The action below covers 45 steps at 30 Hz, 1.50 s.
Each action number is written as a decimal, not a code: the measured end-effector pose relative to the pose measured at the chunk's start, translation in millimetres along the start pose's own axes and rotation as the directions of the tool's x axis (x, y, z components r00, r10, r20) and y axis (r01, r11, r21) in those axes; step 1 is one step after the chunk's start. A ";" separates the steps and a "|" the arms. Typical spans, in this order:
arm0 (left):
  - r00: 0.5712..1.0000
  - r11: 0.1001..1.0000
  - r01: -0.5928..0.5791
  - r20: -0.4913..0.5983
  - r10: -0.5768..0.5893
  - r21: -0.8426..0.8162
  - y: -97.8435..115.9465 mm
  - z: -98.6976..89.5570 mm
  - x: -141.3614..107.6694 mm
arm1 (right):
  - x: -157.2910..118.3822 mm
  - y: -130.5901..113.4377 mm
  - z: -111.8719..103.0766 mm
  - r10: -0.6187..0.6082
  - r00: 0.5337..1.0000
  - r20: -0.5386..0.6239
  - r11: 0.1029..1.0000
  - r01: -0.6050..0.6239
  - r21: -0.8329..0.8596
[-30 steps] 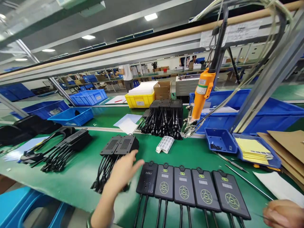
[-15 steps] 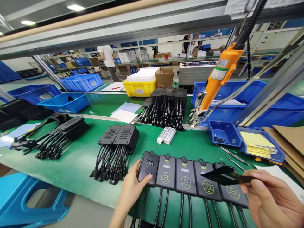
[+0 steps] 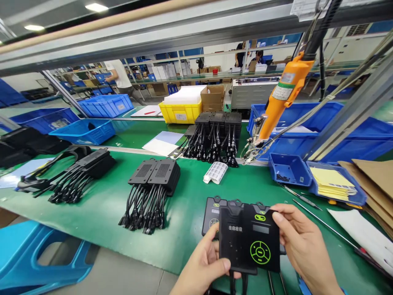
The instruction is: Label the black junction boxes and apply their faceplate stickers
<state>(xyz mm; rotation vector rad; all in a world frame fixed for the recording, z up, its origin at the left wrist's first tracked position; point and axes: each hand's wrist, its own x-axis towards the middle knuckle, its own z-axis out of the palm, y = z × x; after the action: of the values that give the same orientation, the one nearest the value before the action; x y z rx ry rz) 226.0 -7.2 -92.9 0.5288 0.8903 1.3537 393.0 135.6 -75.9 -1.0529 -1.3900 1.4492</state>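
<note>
My left hand [image 3: 204,262] grips a black controller box [image 3: 233,250] by its lower left side, with the thumb on its front. The box has a four-digit display and a bare face, and cables hang from its lower end. Between the fingers and thumb of my right hand [image 3: 302,241] is a thin black overlay sticker [image 3: 268,233] with a green logo, a window and a ring of green button outlines. The sticker is held up against the right part of the box, covering some of it; whether it is stuck on I cannot tell. More controllers [image 3: 210,213] lie behind, partly hidden.
Cabled black boxes stand in stacks at left [image 3: 95,164], centre [image 3: 155,176] and back [image 3: 217,121]. A curled label sheet [image 3: 215,172] lies mid-table. An orange electric screwdriver [image 3: 281,96] hangs at right, above blue bins [image 3: 290,172]. Tweezers [image 3: 302,198] lie nearby.
My left hand has lifted the leftmost controller from the row and carried it right. My right hand has brought the sticker left and turned its printed face toward me, against the box.
</note>
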 end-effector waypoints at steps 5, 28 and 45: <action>0.991 0.996 0.022 0.136 -0.010 -0.089 -11.9 2.0 -1.1 | -5.4 7.6 7.4 -0.002 0.994 0.113 0.996 0.012 -0.093; 0.993 0.987 0.064 0.111 -0.048 -0.150 -21.9 1.6 -6.0 | -14.2 15.5 8.7 -0.050 0.990 0.132 0.986 0.070 -0.152; 0.995 0.989 0.074 0.082 -0.064 -0.128 -20.6 4.4 -7.5 | -15.6 12.3 7.6 -0.107 0.987 0.120 0.976 0.127 -0.175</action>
<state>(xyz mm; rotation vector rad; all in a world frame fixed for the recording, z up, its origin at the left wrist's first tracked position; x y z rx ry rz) 242.2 -17.4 -104.6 0.4422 0.7440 1.3094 390.0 118.1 -87.7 -0.9980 -1.6612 1.3298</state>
